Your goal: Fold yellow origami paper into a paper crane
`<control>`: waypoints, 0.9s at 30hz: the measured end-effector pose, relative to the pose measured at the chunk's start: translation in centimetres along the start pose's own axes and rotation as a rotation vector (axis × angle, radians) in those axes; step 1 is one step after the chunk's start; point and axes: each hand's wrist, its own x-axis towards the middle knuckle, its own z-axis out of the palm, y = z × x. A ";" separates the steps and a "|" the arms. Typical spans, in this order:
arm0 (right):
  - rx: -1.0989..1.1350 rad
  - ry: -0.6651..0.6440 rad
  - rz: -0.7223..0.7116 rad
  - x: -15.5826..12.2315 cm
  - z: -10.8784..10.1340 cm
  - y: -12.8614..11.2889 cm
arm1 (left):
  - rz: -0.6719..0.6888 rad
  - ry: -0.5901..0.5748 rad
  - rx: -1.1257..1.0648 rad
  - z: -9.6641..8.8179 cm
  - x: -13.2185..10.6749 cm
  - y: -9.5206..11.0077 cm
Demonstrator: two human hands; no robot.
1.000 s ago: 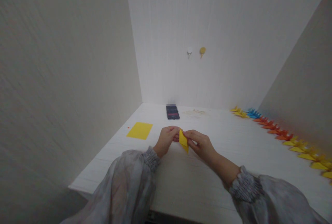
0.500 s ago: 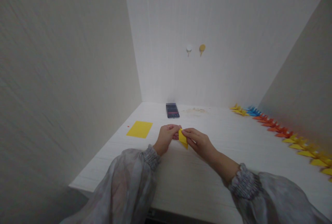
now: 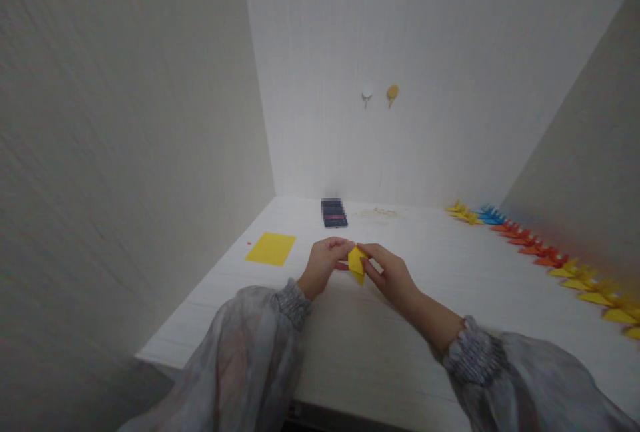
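A small folded yellow paper (image 3: 357, 263) is held over the white table (image 3: 360, 359), near centre view, btwn both hands; exact height above the surface can't be told. Its narrow end is pointed down, approx 6 o'clock. At its 9 o'clock, the upper L edge is pinched by the L hand (image 3: 323, 263), thumb & fingers closed on it. At its 3 o'clock, the R edge is gripped by the R hand (image 3: 393, 272), fingertips closed on it too. Exact finger placement is partly hidden.

Clock dirs. below are taken from the folded piece. A flat yellow sheet (image 3: 271, 249) is laid at approx 9 o'clock, w/ a tiny orange speck (image 3: 249, 243) just beyond its far L corner. A dark phone (image 3: 335, 217), partly pixelated, is set at 11. Two wall hooks, one white (image 3: 367, 93), one gold (image 3: 393, 93), are mounted at approx 12. Folded paper birds (image 3: 530, 245), yellow/blue/orange/yellow, are lined up from 2 to past 3 o'clock.
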 end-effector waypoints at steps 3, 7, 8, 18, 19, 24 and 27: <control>0.031 0.046 0.179 0.2 0.0 -0.1 | 0.020 -0.004 0.033 0.0 -0.1 -0.1; 0.090 0.009 0.299 0.4 -0.1 -0.6 | 0.039 0.014 0.058 0.0 0.0 -0.4; 0.101 0.006 0.324 0.4 -0.1 -0.7 | 0.040 0.023 0.067 0.0 0.1 -0.4; 0.124 0.037 0.448 0.1 0.5 -1.0 | 0.029 0.031 0.105 0.5 -0.1 0.2; 0.123 0.030 0.454 0.1 0.5 -1.1 | 0.022 0.025 0.088 0.5 -0.1 0.3; 0.187 0.030 0.491 0.4 0.2 -1.6 | 0.003 -0.026 0.050 0.4 0.0 0.0; 0.230 0.031 0.507 0.5 0.2 -1.5 | 0.013 -0.062 0.069 0.5 0.0 -0.3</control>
